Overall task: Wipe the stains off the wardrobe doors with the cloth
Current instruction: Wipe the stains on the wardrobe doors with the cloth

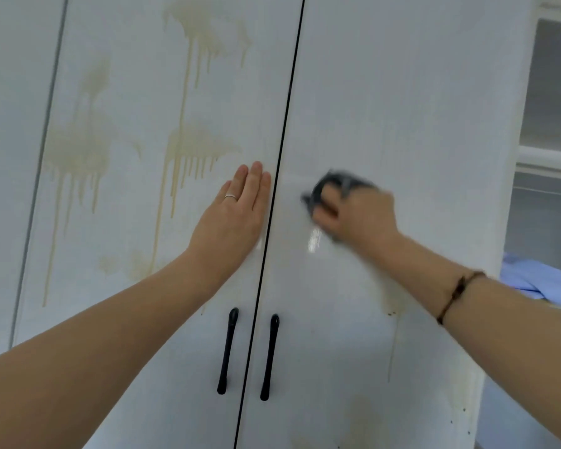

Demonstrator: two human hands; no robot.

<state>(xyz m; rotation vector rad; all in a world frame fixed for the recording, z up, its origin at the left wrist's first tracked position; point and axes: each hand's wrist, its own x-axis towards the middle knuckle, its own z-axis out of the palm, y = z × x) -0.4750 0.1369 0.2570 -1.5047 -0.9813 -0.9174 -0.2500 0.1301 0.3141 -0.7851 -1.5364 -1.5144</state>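
white wardrobe doors meet at a black seam: right grip clamps crumpled dark grey cloth just right, left grip flat-palmed just left; i'd overlap firm strokes.

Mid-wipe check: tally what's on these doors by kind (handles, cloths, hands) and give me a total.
Black handles: 2
Dark cloth: 1
Hands, left hand and right hand: 2
Total: 5
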